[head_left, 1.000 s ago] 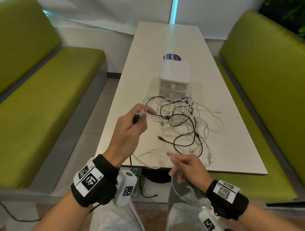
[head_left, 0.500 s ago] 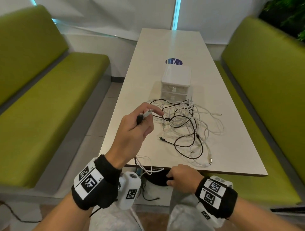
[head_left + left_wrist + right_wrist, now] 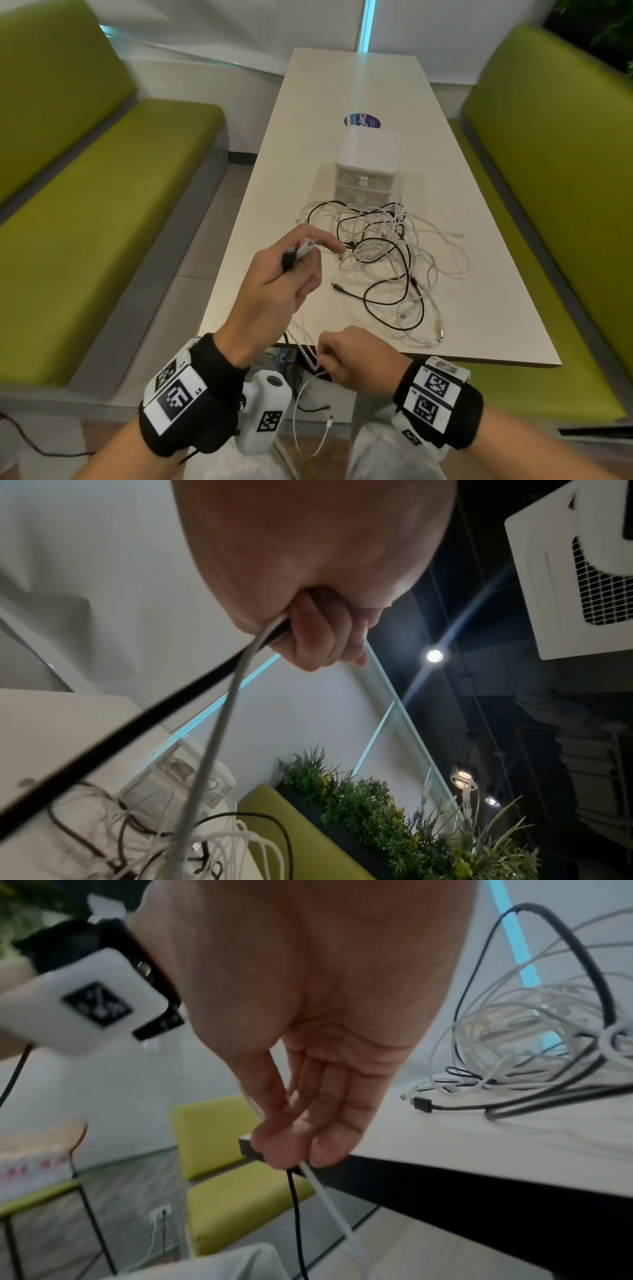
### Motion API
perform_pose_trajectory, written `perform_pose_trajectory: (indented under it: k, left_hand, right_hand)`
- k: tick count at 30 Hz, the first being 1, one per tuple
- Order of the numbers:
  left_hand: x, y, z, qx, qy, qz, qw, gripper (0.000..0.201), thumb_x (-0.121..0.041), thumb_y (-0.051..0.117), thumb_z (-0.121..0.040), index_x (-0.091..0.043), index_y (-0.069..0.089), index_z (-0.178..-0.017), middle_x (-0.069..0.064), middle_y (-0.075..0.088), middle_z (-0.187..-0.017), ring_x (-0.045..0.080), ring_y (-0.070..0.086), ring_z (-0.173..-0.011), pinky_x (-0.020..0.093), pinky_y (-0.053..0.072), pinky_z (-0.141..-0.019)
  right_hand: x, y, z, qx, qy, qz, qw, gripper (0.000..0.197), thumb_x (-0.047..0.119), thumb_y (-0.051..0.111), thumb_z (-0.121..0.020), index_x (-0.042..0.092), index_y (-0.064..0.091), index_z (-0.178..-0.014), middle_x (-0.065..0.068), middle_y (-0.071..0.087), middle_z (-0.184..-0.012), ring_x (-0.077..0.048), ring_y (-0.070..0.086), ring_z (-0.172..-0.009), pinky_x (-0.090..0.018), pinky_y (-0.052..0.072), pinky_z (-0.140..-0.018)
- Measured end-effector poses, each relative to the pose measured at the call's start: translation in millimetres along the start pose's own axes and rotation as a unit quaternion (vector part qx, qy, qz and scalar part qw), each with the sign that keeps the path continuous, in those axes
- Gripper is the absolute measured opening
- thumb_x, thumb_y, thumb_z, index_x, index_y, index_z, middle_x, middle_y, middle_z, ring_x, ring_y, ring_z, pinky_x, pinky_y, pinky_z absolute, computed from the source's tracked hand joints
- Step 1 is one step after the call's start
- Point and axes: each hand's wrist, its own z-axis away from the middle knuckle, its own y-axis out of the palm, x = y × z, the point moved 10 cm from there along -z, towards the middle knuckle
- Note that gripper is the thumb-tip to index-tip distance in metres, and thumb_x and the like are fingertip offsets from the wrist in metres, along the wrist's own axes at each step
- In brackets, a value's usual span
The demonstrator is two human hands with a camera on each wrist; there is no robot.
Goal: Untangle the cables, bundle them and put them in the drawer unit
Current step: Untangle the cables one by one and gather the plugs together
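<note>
A tangle of black and white cables (image 3: 383, 260) lies on the white table (image 3: 486, 308) in front of a small white drawer unit (image 3: 368, 164). My left hand (image 3: 291, 267) is raised over the table's near left part, gripping a black plug and a white plug (image 3: 301, 251) together; both cords run down from its fist (image 3: 219, 710). At the table's near edge my right hand (image 3: 346, 359) pinches a white cable and a black cable (image 3: 329, 1199) between thumb and fingertips (image 3: 294, 1148). A white cable end (image 3: 329, 419) dangles below the table.
Green benches flank the table on the left (image 3: 85, 222) and on the right (image 3: 565, 205). A blue round sticker (image 3: 361, 120) lies behind the drawer unit. Loose connectors (image 3: 438, 332) rest near the front right of the tangle. Plants (image 3: 394, 818) stand behind the right bench.
My right hand has dropped from above the table to its near edge and closed on the cables there. The left hand keeps holding the two plugs, shifted slightly right.
</note>
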Motion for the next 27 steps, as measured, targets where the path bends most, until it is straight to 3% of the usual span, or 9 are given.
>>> perform_pose_trajectory:
  k: [5, 7, 12, 14, 16, 18, 21, 23, 27]
  left_hand:
    - [-34, -10, -5, -0.006, 0.044, 0.051, 0.998, 0.028, -0.036, 0.044, -0.100, -0.018, 0.065, -0.096, 0.003, 0.026, -0.055, 0.005, 0.022, -0.045, 0.018, 0.017, -0.042]
    - [-41, -11, -7, -0.004, 0.053, 0.054, 0.997, 0.028, -0.035, 0.043, -0.102, -0.018, 0.064, -0.095, 0.005, 0.025, -0.055, 0.005, 0.022, -0.044, 0.018, 0.017, -0.042]
    - [-21, 1, -6, 0.016, 0.028, 0.028, 0.999, 0.028, -0.031, 0.042, -0.101, -0.018, 0.066, -0.097, 0.008, 0.024, -0.056, 0.007, 0.022, -0.046, 0.018, 0.018, -0.043]
    - [-14, 8, -7, 0.020, 0.022, 0.023, 0.999, 0.032, -0.033, 0.041, -0.099, -0.014, 0.067, -0.098, 0.014, 0.021, -0.057, 0.008, 0.022, -0.047, 0.018, 0.020, -0.044]
    - [-12, 15, -8, 0.022, 0.027, 0.016, 0.999, 0.036, -0.034, 0.041, -0.100, -0.009, 0.066, -0.097, 0.016, 0.022, -0.057, 0.008, 0.023, -0.048, 0.013, 0.022, -0.046]
    - [-10, 20, -11, 0.021, 0.028, 0.010, 0.999, 0.040, -0.036, 0.041, -0.099, -0.005, 0.065, -0.096, 0.015, 0.023, -0.057, 0.008, 0.024, -0.048, 0.011, 0.023, -0.047]
    - [-9, 23, -15, 0.022, 0.030, 0.010, 0.999, 0.043, -0.035, 0.039, -0.096, -0.001, 0.064, -0.096, 0.007, 0.026, -0.057, 0.006, 0.026, -0.048, 0.009, 0.024, -0.048]
    - [-9, 22, -17, 0.025, 0.033, 0.016, 0.999, 0.043, -0.035, 0.038, -0.096, 0.000, 0.064, -0.096, 0.004, 0.028, -0.057, 0.005, 0.026, -0.048, 0.009, 0.024, -0.048]
    - [-12, 15, -21, 0.014, 0.051, -0.005, 0.999, 0.044, -0.034, 0.035, -0.098, -0.001, 0.064, -0.096, 0.002, 0.029, -0.055, 0.009, 0.025, -0.048, 0.011, 0.024, -0.049]
  right_hand:
    - [-37, 67, 11, 0.193, 0.106, 0.090, 0.971, 0.017, 0.009, 0.049, -0.093, 0.001, 0.058, -0.105, -0.019, 0.060, -0.105, -0.037, 0.060, -0.095, -0.039, 0.047, -0.073]
    - [-46, 76, 18, 0.224, 0.122, 0.109, 0.961, 0.019, 0.007, 0.048, -0.094, 0.001, 0.057, -0.110, -0.019, 0.058, -0.113, -0.036, 0.059, -0.100, -0.039, 0.047, -0.076]
    - [-43, 17, 6, 0.088, 0.098, 0.092, 0.987, 0.021, 0.023, 0.051, -0.093, 0.010, 0.066, -0.100, -0.012, 0.066, -0.095, -0.031, 0.062, -0.087, -0.035, 0.049, -0.071]
    - [-30, -14, 4, 0.011, 0.054, 0.034, 0.998, 0.026, 0.034, 0.057, -0.091, 0.022, 0.064, -0.113, -0.003, 0.068, -0.091, -0.021, 0.062, -0.085, -0.032, 0.050, -0.075]
    - [-4, -19, 6, 0.039, -0.017, -0.080, 0.996, 0.041, 0.039, 0.066, -0.087, 0.037, 0.051, -0.126, 0.006, 0.069, -0.088, -0.011, 0.062, -0.081, -0.024, 0.048, -0.074]
    - [29, -7, 8, 0.107, -0.084, -0.199, 0.970, 0.040, 0.036, 0.073, -0.083, 0.048, 0.052, -0.116, 0.004, 0.072, -0.090, -0.012, 0.065, -0.081, -0.024, 0.050, -0.075]
    - [41, -6, -1, 0.019, -0.122, -0.182, 0.975, 0.009, 0.032, 0.062, -0.093, 0.025, 0.067, -0.094, -0.005, 0.071, -0.084, -0.022, 0.063, -0.075, -0.041, 0.053, -0.074]
    - [26, -10, -8, -0.048, -0.094, -0.113, 0.988, 0.025, 0.031, 0.053, -0.097, 0.014, 0.066, -0.085, -0.007, 0.069, -0.078, -0.022, 0.059, -0.069, -0.037, 0.049, -0.068]
    - [-19, -2, -12, -0.008, 0.007, -0.070, 0.997, 0.026, 0.033, 0.050, -0.098, 0.015, 0.068, -0.093, -0.004, 0.072, -0.085, -0.020, 0.064, -0.078, -0.037, 0.051, -0.075]
